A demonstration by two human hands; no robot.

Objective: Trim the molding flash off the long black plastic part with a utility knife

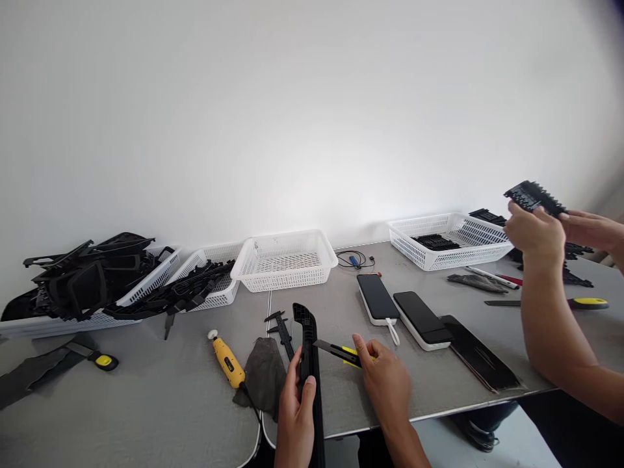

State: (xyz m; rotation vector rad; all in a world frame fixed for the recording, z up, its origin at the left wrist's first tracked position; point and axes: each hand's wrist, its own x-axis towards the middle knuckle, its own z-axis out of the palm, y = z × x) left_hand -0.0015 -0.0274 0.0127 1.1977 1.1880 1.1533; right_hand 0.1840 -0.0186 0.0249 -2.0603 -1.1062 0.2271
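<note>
My left hand (298, 413) is closed around a long black plastic part (310, 338), held upright over the table's front edge. In my right hand (387, 380) is a yellow and black utility knife (341, 351), its blade pointing left. The blade tip is at the part's right edge; whether it touches cannot be made out. Left of the part lie a black caliper (281, 330) and a dark grey cloth (263, 370). A yellow rotary tool (227, 359) with a white tip rests beside the cloth, its cord running to the front edge. The part's lower end leaves the picture.
White baskets (285, 282) line the wall, the left ones heaped with black plastic parts (97, 276). Phones (377, 297) on white power banks lie right of centre. At the right, a co-worker's hands (536, 231) hold a black ribbed piece (536, 198). A yellow-handled file (587, 303) lies there.
</note>
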